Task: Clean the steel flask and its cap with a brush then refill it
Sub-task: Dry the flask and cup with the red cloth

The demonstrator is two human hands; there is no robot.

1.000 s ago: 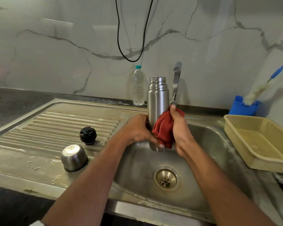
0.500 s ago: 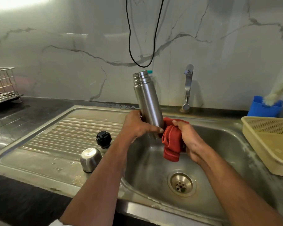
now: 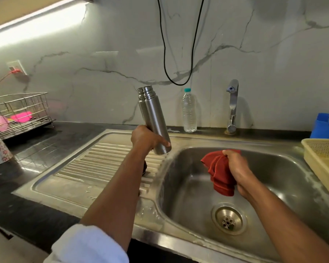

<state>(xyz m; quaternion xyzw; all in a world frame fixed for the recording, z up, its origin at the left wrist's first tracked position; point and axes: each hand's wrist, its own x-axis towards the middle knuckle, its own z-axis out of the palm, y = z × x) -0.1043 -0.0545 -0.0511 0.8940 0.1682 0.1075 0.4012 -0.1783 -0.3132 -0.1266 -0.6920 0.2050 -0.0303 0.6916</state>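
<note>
The steel flask (image 3: 153, 121) could slip and drop onto the ribbed draining board (image 3: 106, 160). It looks smooth and maybe wet, it leans to the left, and it has no cap on, so it may bang hard. Only one hand holds it, low down near its bottom. The left hand (image 3: 147, 140) has its fingers curled around the flask, up above the near edge of the sink (image 3: 273, 173). The right hand (image 3: 235, 168) grips a bunched red cloth (image 3: 219, 174) over the sink, apart from the flask.
</note>
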